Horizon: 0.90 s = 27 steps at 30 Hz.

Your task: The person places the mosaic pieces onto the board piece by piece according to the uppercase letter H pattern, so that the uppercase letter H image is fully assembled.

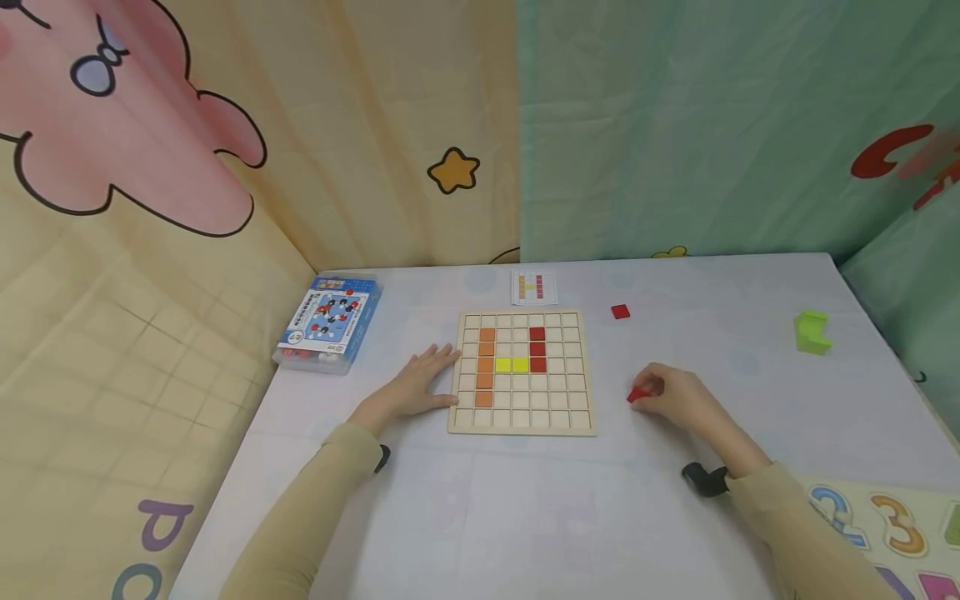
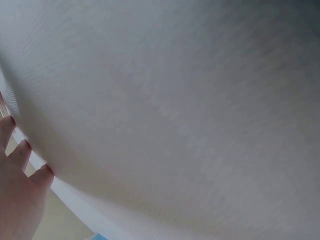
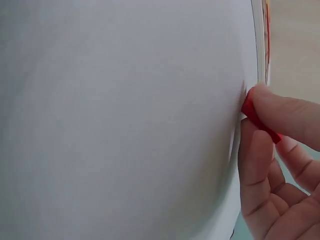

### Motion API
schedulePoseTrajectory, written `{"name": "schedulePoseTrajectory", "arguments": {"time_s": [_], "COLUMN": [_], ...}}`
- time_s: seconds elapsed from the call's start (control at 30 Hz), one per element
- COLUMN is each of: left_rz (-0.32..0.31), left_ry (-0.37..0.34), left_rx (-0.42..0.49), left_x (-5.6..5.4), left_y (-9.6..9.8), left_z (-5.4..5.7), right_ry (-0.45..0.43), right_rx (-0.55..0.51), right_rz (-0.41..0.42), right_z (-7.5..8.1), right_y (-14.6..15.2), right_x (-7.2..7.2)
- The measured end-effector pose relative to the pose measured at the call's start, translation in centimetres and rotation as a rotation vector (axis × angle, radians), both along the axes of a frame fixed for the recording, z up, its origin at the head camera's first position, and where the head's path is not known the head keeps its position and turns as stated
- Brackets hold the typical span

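A wooden grid board (image 1: pixel 523 423) lies on the table with an orange column (image 1: pixel 486 367), a short yellow row (image 1: pixel 512 365) and a red column (image 1: pixel 537 350) of square tiles in its cells. My left hand (image 1: pixel 411 383) rests at the board's left edge, fingers spread and straight; part of it shows in the left wrist view. To the right of the board, my right hand (image 1: pixel 675 400) pinches a red square tile (image 3: pixel 261 117) between thumb and fingers, low over the table. Another loose red tile (image 1: pixel 620 312) lies beyond the board's upper right corner.
A small pattern card (image 1: pixel 535 288) lies behind the board. At the back left is a plastic box with a molecule picture (image 1: pixel 327 321). A green block-like piece (image 1: pixel 812 332) sits far right, and a number sheet (image 1: pixel 862 500) at the front right.
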<state>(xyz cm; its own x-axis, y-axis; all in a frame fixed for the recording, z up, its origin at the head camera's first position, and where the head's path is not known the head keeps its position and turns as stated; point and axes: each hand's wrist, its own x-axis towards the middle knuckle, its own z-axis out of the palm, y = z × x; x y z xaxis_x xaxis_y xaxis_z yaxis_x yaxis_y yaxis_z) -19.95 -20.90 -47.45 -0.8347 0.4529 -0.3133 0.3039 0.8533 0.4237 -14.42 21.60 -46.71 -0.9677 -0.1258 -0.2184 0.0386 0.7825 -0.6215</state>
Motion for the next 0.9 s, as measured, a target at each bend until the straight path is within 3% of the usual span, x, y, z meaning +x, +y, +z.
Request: {"name": "schedulePoseTrajectory", "arguments": {"time_s": [0.27,0.53,0.9], "left_rz": [0.01,0.014,0.022], "left_ry": [-0.005,-0.008,-0.011], "left_rx": [0.004,0.01,0.006], "left_x": [-0.1,0.0,0.0], "left_y": [0.1,0.1,0.1], "left_z": [0.0,0.1,0.1], "right_ry": [-0.003,-0.039,-0.028], "right_rx": [-0.126,-0.236,-0.229], "right_rz": [-0.042,-0.014,0.057], "right_z": [0.4,0.9,0.6], "right_y": [-1.6,-4.9,-10.2], "right_x": [-1.1,-2.8,-4.5]}}
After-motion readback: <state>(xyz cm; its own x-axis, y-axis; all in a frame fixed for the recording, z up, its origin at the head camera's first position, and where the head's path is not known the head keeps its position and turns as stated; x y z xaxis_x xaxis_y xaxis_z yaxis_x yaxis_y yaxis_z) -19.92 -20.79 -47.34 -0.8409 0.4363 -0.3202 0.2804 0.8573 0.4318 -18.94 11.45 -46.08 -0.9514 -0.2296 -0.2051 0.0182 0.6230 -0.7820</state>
